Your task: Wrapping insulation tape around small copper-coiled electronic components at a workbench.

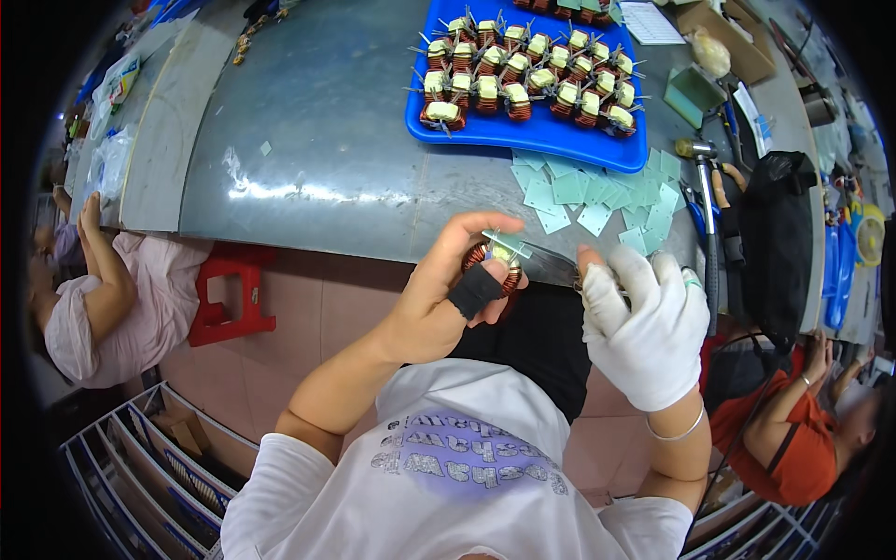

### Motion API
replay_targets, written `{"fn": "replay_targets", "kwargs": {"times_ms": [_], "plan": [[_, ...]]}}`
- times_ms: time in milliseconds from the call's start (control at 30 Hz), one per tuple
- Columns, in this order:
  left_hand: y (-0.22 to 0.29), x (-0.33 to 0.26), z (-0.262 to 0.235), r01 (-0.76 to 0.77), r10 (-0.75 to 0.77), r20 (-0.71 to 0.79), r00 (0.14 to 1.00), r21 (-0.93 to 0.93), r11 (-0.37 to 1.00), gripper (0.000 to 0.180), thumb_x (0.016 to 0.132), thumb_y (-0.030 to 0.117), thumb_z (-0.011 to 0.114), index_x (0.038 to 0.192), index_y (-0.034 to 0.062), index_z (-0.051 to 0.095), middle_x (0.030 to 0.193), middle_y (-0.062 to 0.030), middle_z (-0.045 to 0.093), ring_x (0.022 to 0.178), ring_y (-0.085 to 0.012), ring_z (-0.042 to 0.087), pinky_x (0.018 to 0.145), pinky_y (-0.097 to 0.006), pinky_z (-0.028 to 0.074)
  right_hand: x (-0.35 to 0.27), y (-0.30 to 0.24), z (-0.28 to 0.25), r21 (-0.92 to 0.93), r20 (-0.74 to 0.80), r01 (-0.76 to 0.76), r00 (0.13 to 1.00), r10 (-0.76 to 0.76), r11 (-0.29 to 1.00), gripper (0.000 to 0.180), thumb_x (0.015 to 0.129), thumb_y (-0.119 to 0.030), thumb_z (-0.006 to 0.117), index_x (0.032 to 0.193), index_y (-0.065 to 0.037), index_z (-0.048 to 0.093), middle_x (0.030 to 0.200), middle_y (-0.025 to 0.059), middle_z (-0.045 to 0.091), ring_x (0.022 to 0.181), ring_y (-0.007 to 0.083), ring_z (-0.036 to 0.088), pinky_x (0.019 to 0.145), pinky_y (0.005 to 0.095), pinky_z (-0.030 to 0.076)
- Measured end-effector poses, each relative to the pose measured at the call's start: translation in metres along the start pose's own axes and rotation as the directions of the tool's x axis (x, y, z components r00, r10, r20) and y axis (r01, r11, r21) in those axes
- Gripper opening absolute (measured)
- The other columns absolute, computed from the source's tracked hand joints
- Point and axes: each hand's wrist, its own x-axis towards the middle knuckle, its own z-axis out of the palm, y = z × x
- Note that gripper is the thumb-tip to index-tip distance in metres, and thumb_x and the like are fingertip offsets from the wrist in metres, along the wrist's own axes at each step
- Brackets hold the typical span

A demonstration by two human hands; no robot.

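Observation:
My left hand (439,299), bare with a black wrap on the thumb, closes around a copper-wound coil (509,278) at the table's near edge. A small green plate (504,245) lies across the top of this coil, by its wire ends. In a white glove with the thumb tip bare, my right hand (644,313) is closed on a slim metal hand tool (553,265). Its narrow end reaches left to the plate and coil; its handle is mostly hidden by the glove, so its exact kind is unclear.
Rows of similar coils fill a blue tray (523,138). Loose green plates (597,191) are scattered below it. A hammer (707,187) and a black bag (779,243) lie at the right. People sit on both sides; a red stool (233,294) stands left.

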Motion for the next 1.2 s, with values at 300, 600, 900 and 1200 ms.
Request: {"fn": "replay_targets", "kwargs": {"times_ms": [300,600,900,1200], "plan": [[-0.007,0.003,0.010,-0.116,0.120,-0.081,0.989,0.048,0.992,0.035,0.101,0.023,0.049,0.131,0.0066,0.041,0.090,-0.0100,0.064,0.060,-0.0058,0.051,0.048,-0.016,0.036,-0.006,0.001,-0.003,-0.045,-0.007,0.083,0.996,-0.084,0.996,0.027,0.077,-0.014,0.070,0.105,-0.011,0.069,0.092,0.0033,0.058,0.071,0.0219,0.050,0.054,0.0339,0.041],[-0.015,0.011,0.017,-0.073,0.059,-0.138,0.989,-0.102,0.992,0.036,0.100,0.020,0.052,0.132,0.0062,0.041,0.091,-0.0118,0.064,0.061,-0.0082,0.054,0.049,-0.017,0.039,-0.010,0.006,0.001,-0.108,-0.059,0.101,0.992,-0.108,0.989,0.028,0.078,-0.014,0.069,0.105,-0.010,0.069,0.094,0.0045,0.060,0.072,0.0225,0.051,0.055,0.0344,0.041],[-0.012,0.027,0.008,-0.204,0.250,-0.071,0.966,0.387,0.899,0.066,0.072,0.001,0.082,0.130,0.0036,0.051,0.125,-0.0110,0.040,0.112,-0.0193,0.051,0.095,-0.035,0.052,-0.003,0.005,0.006,-0.129,0.021,-0.034,0.999,0.037,0.991,0.030,0.078,-0.015,0.062,0.108,-0.014,0.067,0.097,0.0025,0.061,0.074,0.0211,0.054,0.060,0.0357,0.042],[0.000,0.029,-0.002,-0.035,0.015,-0.140,0.990,-0.143,0.989,0.063,0.090,0.001,0.065,0.145,0.0053,0.035,0.108,-0.0106,0.061,0.097,-0.0135,0.059,0.085,-0.028,0.051,-0.008,0.013,0.010,0.470,0.125,-0.349,0.936,0.330,0.811,0.040,0.072,-0.008,0.070,0.112,-0.008,0.066,0.100,0.0096,0.062,0.085,0.0327,0.057,0.072,0.0420,0.046]]}}
